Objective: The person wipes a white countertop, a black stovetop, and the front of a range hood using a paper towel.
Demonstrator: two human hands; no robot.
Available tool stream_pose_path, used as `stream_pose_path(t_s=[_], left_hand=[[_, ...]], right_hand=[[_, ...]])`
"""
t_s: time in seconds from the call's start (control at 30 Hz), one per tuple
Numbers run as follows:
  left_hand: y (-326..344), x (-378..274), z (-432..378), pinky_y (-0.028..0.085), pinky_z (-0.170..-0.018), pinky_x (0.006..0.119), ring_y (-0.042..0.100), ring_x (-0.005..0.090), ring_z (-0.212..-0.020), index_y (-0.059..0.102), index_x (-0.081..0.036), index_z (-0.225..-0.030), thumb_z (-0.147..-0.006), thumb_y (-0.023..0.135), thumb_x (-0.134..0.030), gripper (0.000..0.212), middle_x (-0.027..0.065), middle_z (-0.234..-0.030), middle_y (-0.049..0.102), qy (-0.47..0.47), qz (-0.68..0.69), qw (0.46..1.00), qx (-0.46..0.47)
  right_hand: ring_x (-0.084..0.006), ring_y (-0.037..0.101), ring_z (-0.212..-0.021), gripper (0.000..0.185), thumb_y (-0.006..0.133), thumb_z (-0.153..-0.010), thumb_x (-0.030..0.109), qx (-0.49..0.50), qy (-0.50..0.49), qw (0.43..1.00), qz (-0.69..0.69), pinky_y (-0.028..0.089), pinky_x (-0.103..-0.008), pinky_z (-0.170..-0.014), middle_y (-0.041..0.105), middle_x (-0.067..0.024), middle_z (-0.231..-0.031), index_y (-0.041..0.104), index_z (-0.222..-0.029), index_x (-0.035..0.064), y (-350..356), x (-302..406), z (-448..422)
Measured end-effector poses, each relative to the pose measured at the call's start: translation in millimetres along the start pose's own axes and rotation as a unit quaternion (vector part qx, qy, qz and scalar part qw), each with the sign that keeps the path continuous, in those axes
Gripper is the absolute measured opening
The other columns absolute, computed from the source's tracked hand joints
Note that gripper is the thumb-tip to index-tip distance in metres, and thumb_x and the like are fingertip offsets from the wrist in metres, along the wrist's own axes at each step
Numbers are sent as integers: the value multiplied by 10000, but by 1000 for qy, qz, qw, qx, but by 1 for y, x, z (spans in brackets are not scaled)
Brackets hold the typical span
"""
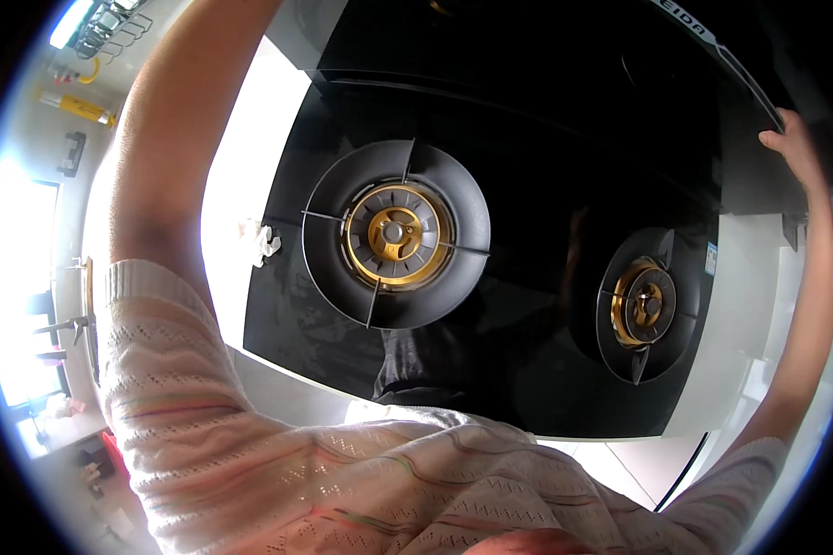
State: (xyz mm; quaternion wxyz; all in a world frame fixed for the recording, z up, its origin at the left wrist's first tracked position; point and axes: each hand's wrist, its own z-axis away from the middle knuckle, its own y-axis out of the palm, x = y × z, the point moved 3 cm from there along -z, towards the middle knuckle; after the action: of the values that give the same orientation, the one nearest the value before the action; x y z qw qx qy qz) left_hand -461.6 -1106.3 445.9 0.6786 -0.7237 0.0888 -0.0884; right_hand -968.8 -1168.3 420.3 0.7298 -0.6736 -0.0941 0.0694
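Observation:
My left forearm [173, 104] reaches up past the top edge, and the left hand is out of view. At the upper right, my right hand [798, 152] grips the edge of a black range hood [743, 104] at the end of its metal trim strip, thumb bent in. Part of that grip is dark and hard to see. Below my arms lies a black glass gas cooktop [520, 277]. Its left burner [393, 232] has a dark round pan support and brass-coloured rings. The right burner [645, 305] looks alike. No pot stands on either one.
A crumpled white tissue [267, 243] lies at the cooktop's left edge, beside a brightly lit white counter [243, 166]. A small sticker [711, 258] is near its right edge. Further left are a tap [76, 326], a window [14, 277] and a wire rack [114, 24].

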Motion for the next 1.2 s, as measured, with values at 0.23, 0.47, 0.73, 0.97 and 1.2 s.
stream_pose_path(t_s=[0.23, 0.47, 0.73, 0.97, 1.2], left_hand=[[9, 5, 14, 468, -726, 371, 610, 294, -846, 626, 25, -916, -629, 749, -226, 401, 186, -832, 633, 112, -53, 977, -176], [0, 5, -6, 467, -727, 380, 601, 308, -877, 611, 27, -976, -622, 752, -223, 456, 205, -874, 625, 8, -11, 1000, -9], [28, 13, -14, 476, -742, 380, 599, 301, -879, 607, 24, -988, -631, 744, -245, 469, 204, -903, 619, 13, 34, 999, -2], [40, 11, -18, 475, -761, 373, 588, 315, -896, 602, 24, -1010, -628, 748, -249, 492, 208, -910, 609, 65, -59, 996, -9], [52, 14, -21, 465, -785, 373, 573, 317, -927, 606, 3, -1021, -627, 752, -250, 490, 205, -921, 609, 6, 17, 1000, 20]], right_hand=[[-136, 554, -720, 256, 636, -691, 80, -78, -39, 996, -12, 441, -266, -714, 584, -70, -753, 586, -906, -51, -3, 17, 10], [-141, 555, -841, 376, 641, -685, 77, -114, -45, 992, -33, 426, -260, -792, 587, -87, -875, 552, -1023, -62, -5, -1, -1], [-206, 534, -985, 548, 671, -698, 102, -26, 14, 1000, 2, 407, -278, -878, 524, -167, -1098, 470, -1172, -86, 17, -8, -14], [-150, 537, -675, 199, 637, -687, 70, -34, -39, 998, -24, 428, -287, -666, 550, -61, -698, 573, -839, -42, 31, 12, -13], [-160, 534, -657, 181, 631, -686, 52, -16, -37, 998, -52, 428, -298, -657, 547, -70, -676, 560, -814, -54, 36, 18, -18]])
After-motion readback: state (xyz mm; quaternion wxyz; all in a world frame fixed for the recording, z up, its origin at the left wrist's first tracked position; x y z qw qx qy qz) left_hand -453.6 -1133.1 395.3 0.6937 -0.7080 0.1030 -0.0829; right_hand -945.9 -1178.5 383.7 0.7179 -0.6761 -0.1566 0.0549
